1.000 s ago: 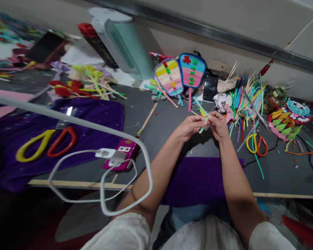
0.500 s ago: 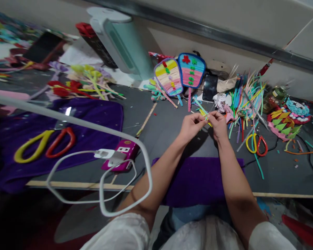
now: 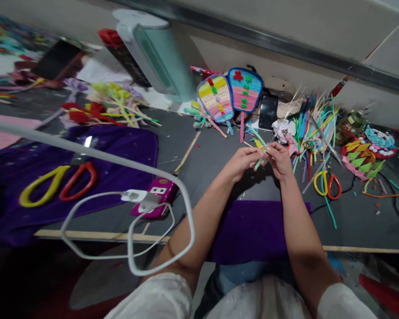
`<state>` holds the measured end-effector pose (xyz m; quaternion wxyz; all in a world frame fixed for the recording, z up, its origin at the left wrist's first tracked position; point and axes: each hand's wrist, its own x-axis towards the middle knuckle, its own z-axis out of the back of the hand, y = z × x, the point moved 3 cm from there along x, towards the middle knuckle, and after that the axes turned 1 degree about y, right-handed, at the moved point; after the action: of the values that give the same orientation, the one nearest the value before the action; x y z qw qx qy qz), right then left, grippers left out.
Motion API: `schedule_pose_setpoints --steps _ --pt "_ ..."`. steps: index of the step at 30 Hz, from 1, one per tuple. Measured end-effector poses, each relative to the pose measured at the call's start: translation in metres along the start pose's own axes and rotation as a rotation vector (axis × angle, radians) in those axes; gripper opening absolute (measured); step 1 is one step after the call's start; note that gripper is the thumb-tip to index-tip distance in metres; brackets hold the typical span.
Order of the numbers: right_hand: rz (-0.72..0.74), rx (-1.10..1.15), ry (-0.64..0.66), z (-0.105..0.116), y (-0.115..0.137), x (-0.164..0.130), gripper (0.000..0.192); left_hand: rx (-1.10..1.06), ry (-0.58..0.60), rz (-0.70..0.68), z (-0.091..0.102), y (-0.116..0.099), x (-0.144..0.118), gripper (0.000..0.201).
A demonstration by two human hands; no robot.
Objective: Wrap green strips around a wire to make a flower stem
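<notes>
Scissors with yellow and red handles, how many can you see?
2: the left-hand scissors lie on the crumpled purple cloth; the right-hand scissors lie on the dark tabletop. Others may be hidden.

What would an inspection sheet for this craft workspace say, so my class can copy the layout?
Surface: dark tabletop, with small scraps on the right.
Work pieces: thin green strip, with some yellow beside it.
Clutter: bundle of coloured strips; blue-edged fan shape at the back; large scissors on purple cloth.
Hands: left hand and right hand both pinch the green strip.
Cables: white cable looped near a magenta power block.
Surroundings: pale wall behind.
</notes>
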<state>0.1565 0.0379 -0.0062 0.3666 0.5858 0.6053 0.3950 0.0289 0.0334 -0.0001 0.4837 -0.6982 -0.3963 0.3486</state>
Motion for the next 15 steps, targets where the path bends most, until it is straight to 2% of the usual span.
schedule_pose_setpoints --steps 3,5,11,15 --pt "-0.012 0.053 0.04 -0.0012 0.0019 -0.0019 0.017 -0.152 0.095 0.092 -0.0006 0.0004 -0.0016 0.031" --pt "-0.015 0.075 0.057 -0.0021 0.002 -0.0025 0.016 -0.193 0.102 0.105 -0.0006 0.0012 -0.0017 0.03" --pt "0.002 0.051 0.051 -0.0055 0.0029 -0.0033 0.018 -0.143 0.026 0.051 0.0004 0.0034 0.0006 0.026" --pt "0.039 0.013 0.025 -0.0052 0.0021 -0.0024 0.018 -0.034 -0.048 -0.065 0.0001 0.0007 0.0013 0.024"
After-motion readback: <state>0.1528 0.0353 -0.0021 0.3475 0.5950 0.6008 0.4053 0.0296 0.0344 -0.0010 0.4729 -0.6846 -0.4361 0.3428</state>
